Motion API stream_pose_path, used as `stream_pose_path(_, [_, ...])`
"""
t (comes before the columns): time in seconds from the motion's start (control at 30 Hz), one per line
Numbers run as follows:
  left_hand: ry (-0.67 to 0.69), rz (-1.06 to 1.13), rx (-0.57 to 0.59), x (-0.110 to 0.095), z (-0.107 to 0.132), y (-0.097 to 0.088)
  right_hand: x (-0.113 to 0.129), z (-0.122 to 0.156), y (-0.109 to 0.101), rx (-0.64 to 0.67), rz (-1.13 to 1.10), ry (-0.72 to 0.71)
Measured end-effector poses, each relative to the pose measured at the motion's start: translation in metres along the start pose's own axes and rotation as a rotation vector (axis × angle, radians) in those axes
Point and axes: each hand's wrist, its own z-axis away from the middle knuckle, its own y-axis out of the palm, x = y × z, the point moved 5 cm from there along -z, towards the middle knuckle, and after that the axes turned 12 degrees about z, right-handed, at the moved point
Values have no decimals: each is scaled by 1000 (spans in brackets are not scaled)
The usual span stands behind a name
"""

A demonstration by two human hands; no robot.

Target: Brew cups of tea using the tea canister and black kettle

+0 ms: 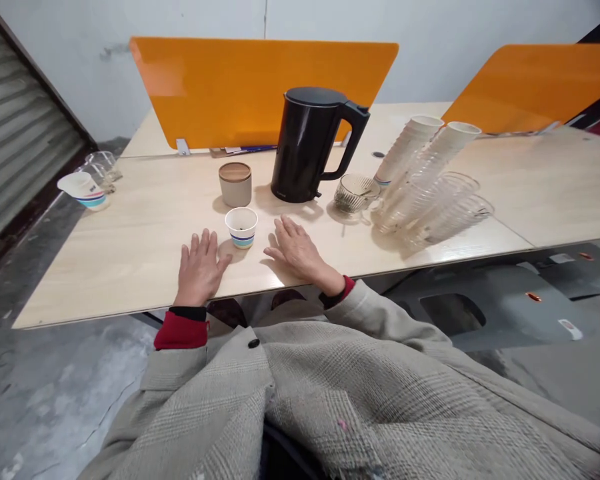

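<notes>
Palm down on the table's front part, my left hand [200, 269] lies with its fingers stretched out and holds nothing. My right hand [300, 252] is also empty and flat, fingers extended, over the tabletop. Between the two hands stands a white paper cup [241, 230] with blue bands, upright, with small dark bits at its bottom; neither hand grips it. Behind the cup is a grey canister [235, 187] with a wooden lid. A black electric kettle [307, 150] stands behind my right hand, handle to the right. A ribbed glass bowl [355, 195] with dark contents sits beside it.
Stacked paper cups [407, 150] and nested clear cups [430, 203] lean at the right. Another paper cup [84, 191] and clear cups [101, 167] are at the table's left edge. Orange dividers [220, 87] stand at the back. A grey stool [500, 300] is at the front right.
</notes>
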Motion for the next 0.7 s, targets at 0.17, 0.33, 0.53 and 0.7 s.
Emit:
stream_pose_path(0.17, [-23, -167, 148, -9, 5, 3, 22, -10, 13, 154, 27, 10])
stream_pose_path(0.33, [-5, -148, 119, -13, 4, 5, 24, -6, 13, 164, 54, 9])
stream_pose_path(0.53, [-20, -71, 40, -11, 5, 8, 23, -4, 12, 168, 87, -31])
stream_pose_path(0.7, [39, -29, 60, -13, 6, 9, 23, -1, 15, 152, 105, -19])
